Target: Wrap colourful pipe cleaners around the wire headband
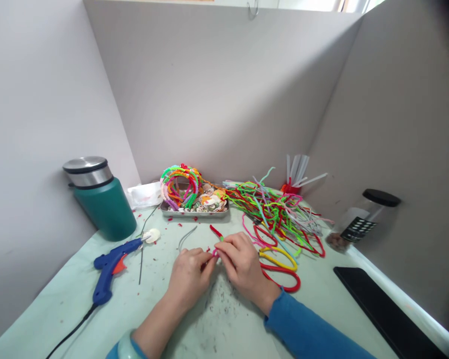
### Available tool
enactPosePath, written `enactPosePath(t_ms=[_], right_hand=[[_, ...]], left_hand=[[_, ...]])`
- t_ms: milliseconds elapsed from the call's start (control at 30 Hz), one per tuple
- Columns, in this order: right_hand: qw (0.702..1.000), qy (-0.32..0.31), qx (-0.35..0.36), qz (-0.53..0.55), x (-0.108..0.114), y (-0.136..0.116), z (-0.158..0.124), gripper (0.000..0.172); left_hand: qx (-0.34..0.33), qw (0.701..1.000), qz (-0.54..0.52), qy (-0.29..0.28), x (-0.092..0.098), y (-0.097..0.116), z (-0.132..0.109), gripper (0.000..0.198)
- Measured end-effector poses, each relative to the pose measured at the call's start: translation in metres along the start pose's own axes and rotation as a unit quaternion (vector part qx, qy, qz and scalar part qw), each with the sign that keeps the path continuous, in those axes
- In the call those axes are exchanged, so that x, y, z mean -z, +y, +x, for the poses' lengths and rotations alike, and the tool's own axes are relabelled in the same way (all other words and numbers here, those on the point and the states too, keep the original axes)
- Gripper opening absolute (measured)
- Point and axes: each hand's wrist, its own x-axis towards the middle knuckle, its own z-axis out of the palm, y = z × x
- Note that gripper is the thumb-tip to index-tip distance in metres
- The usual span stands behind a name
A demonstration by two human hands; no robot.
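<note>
Both hands meet over the middle of the table, fingertips pinched on a small pink pipe cleaner piece [215, 253]. My left hand [189, 276] grips it from the left, its thumb and forefinger closed. From the right, my right hand [243, 267] pinches the same piece, and its fingers cover part of it. A red and green pipe cleaner [216, 231] sticks out just beyond the right fingertips; I cannot tell whether it joins the pink piece. Behind the left hand lies a thin grey wire-like strand [187, 236]. Scissors with red and yellow handles [280, 259] lie right beside my right hand.
A blue glue gun [110, 267] with a cord lies left, near a green bottle [107, 204]. A metal tray [194, 214] holds colourful rings. Behind right are a pipe cleaner pile [273, 204] and glue sticks [297, 167]. A jar [361, 219] and black slab [385, 309] are right.
</note>
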Motion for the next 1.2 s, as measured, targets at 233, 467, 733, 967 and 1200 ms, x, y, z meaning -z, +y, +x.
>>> enactPosePath(t_ms=[233,467,733,967,1200], right_hand=[[0.987,0.086,0.133,0.011,0.010,-0.002,-0.004,0.037],[0.962,0.041,0.267,0.037,0.016,-0.015,-0.002,0.034],[0.967,-0.094,0.226,0.073,0.003,-0.012,-0.009,0.024],[0.980,-0.064,-0.131,0.133,-0.007,-0.003,-0.005,0.021],[0.845,-0.116,-0.354,0.383,-0.011,-0.003,0.003,0.022]], left_hand=[[0.154,0.981,-0.118,0.018,-0.001,-0.009,0.006,0.042],[0.188,0.970,-0.157,-0.010,0.002,-0.007,0.008,0.036],[0.194,0.969,-0.156,-0.008,0.004,-0.006,0.008,0.030],[0.208,0.960,-0.185,-0.023,0.003,-0.007,0.010,0.033],[0.151,0.969,-0.185,-0.062,0.004,-0.008,0.008,0.030]])
